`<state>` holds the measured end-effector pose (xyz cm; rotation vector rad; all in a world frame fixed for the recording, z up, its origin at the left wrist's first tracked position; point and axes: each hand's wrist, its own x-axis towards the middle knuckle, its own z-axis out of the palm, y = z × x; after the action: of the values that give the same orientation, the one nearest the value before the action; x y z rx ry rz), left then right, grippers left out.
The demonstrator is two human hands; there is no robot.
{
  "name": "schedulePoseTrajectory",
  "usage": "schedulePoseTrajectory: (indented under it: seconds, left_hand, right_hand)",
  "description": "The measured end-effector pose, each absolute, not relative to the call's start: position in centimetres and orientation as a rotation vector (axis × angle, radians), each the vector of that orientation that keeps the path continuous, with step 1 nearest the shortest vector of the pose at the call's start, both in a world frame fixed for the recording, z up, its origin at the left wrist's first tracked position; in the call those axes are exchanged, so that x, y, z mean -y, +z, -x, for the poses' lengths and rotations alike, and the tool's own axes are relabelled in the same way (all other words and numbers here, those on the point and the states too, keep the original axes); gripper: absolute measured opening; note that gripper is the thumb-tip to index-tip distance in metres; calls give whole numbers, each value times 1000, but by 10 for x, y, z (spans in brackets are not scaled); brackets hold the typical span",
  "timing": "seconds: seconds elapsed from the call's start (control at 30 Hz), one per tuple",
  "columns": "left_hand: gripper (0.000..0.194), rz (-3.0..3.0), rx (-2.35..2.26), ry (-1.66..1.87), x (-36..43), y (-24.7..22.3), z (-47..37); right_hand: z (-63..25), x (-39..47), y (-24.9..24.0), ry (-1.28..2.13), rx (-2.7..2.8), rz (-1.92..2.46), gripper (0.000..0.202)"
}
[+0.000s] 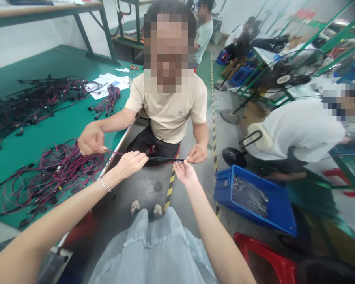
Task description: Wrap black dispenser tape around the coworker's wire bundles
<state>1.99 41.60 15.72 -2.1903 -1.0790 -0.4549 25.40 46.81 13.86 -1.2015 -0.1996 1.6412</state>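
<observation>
The green table (72, 61), the largest element, filled the left side. A co-worker (168, 112) in a cream shirt sat facing the camera wearer, beside the table's edge. On the table lay 2 large masses of wire: a maroon-and-black heap (59, 169) near the edge and a darker pile (32, 102) farther back. At right, a blue bin (223, 187) contained a tangle of grey wires (248, 197); a red stool (266, 256) stood nearer the camera. White papers (121, 83) lay toward the table's far end.

Between the 2 people, 4 hands met along 1 thin black cable (162, 159), stretched nearly level above the floor. The wearer's left hand (133, 162) had its fingers drawn together, pinching it; the right hand (185, 172) lay palm up, fingertips at the cable, though whether they gripped could not be told. The co-worker's left hand (197, 154) held the cable's right end; the co-worker's right hand (91, 139) held a maroon wire (115, 153) leading toward the wearer's left hand.
</observation>
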Motion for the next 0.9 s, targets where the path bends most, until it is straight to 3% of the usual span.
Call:
schedulePoseTrajectory:
  seconds: [0.27,0.33,0.4,0.5,0.57,0.63,0.9]
  left_hand:
    - [17,2199,1013,-354,-410,159,-19]
    - [19,2224,985,-341,-409,161,-18]
    - [21,2253,967,-327,-409,163,-19]
    - [21,2285,981,-300,-411,167,-21]
    - [22,2304,990,-280,-413,169,-23]
    - [23,2319,1003,-271,-416,170,-24]
    - [18,2319,1237,-350,-420,164,-33]
  right_hand:
    - [-269,-459,114,1720,402,1029,26]
    - [-274,-456,103,1410,800,1200,42]
    - [-278,-456,94,842,1272,1374,50]
    - [-280,-464,88,58,1780,1447,37]
    - [-280,-473,90,-181,1994,1457,25]
    - [-283,-483,97,-221,2174,1428,21]
    - [-304,-502,138,-58,2584,1133,32]
